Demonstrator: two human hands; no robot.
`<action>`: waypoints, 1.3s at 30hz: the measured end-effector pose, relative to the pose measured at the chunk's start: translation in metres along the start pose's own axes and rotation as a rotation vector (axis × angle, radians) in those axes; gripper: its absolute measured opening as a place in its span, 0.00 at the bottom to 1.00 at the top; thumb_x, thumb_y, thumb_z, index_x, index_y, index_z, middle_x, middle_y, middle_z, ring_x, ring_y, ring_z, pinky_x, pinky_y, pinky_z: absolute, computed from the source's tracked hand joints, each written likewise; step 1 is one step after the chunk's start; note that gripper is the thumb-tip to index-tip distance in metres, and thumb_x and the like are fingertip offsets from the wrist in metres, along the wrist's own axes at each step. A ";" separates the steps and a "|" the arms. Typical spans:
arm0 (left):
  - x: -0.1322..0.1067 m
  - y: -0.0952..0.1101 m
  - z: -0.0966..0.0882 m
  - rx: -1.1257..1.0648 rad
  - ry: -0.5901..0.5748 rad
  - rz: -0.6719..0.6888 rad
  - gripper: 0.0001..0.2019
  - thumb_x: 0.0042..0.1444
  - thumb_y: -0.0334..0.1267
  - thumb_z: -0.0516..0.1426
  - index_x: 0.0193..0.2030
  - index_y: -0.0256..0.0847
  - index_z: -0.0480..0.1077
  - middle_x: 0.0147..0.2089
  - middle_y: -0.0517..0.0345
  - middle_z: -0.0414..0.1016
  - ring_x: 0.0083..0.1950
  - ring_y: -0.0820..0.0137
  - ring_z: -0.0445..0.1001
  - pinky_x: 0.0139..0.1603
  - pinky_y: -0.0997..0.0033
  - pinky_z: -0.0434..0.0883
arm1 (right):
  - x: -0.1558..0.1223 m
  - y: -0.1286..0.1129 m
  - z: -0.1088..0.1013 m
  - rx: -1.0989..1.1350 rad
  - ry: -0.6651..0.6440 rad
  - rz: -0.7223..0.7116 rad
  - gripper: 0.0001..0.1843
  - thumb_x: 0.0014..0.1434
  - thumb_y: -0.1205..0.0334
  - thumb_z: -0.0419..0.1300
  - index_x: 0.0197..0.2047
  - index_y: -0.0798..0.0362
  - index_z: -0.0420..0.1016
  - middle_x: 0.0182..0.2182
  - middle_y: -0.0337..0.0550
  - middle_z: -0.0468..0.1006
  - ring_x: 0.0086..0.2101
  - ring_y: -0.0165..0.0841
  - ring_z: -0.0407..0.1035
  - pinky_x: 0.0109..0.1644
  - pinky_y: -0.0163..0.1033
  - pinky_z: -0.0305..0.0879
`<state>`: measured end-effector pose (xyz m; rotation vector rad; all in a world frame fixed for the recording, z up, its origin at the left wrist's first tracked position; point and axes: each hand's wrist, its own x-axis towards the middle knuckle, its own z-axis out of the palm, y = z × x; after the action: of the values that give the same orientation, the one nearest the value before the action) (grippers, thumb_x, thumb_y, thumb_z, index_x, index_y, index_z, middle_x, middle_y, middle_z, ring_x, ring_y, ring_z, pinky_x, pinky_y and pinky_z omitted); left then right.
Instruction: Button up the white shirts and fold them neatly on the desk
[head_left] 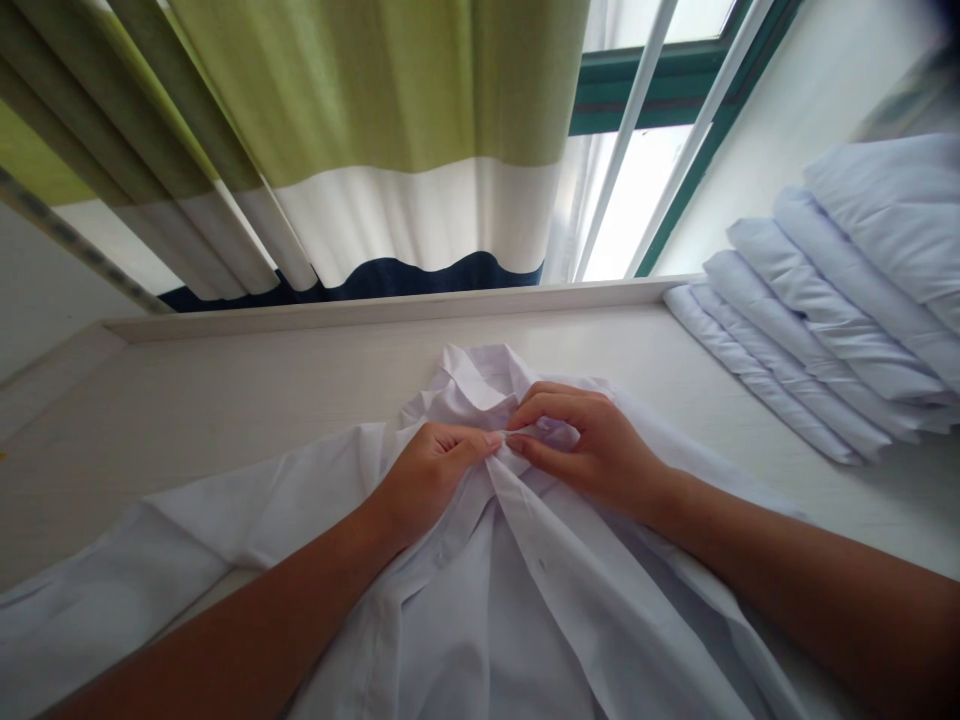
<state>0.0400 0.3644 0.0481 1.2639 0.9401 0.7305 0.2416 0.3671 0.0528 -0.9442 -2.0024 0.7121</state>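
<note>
A white button-up shirt (pixel 450 600) lies spread on the table, its collar (pixel 487 370) toward the far side. One sleeve stretches out to the left. Just below the collar, my left hand (pixel 442 465) pinches the front edge of the shirt between thumb and fingers. My right hand (pixel 577 440) meets it there, thumb and fingertips closed on the other part of the placket. The thumbs nearly touch. Lower down, the two front edges fall apart, and small buttons show on them. Any button between my fingertips is hidden.
A stack of folded white garments (pixel 840 310) stands at the right on the pale wooden table (pixel 300 350). A raised ledge (pixel 390 308) runs along the back. Beyond it hang a green, white and navy curtain (pixel 420 110) and a barred window (pixel 637 150).
</note>
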 end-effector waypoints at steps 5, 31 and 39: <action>0.001 -0.002 0.003 0.027 0.099 0.115 0.07 0.59 0.41 0.62 0.37 0.39 0.75 0.33 0.60 0.75 0.36 0.71 0.71 0.39 0.72 0.66 | 0.000 0.000 0.002 0.042 0.022 0.086 0.02 0.59 0.67 0.63 0.34 0.52 0.77 0.32 0.38 0.77 0.35 0.32 0.70 0.41 0.37 0.64; -0.005 -0.002 0.005 0.172 0.283 0.218 0.07 0.57 0.40 0.64 0.33 0.38 0.77 0.32 0.59 0.77 0.36 0.70 0.73 0.39 0.73 0.69 | 0.002 0.000 0.005 0.218 -0.167 0.329 0.07 0.61 0.58 0.65 0.38 0.52 0.82 0.35 0.40 0.82 0.37 0.34 0.73 0.41 0.37 0.67; -0.003 -0.004 0.004 0.250 0.270 0.203 0.08 0.58 0.41 0.62 0.33 0.39 0.75 0.32 0.60 0.75 0.35 0.71 0.71 0.38 0.73 0.67 | 0.002 0.000 0.005 0.093 -0.137 0.316 0.08 0.59 0.62 0.64 0.40 0.51 0.84 0.34 0.40 0.83 0.33 0.34 0.73 0.36 0.37 0.66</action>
<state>0.0420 0.3594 0.0447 1.5205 1.1600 0.9840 0.2367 0.3679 0.0515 -1.1978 -1.9366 1.0595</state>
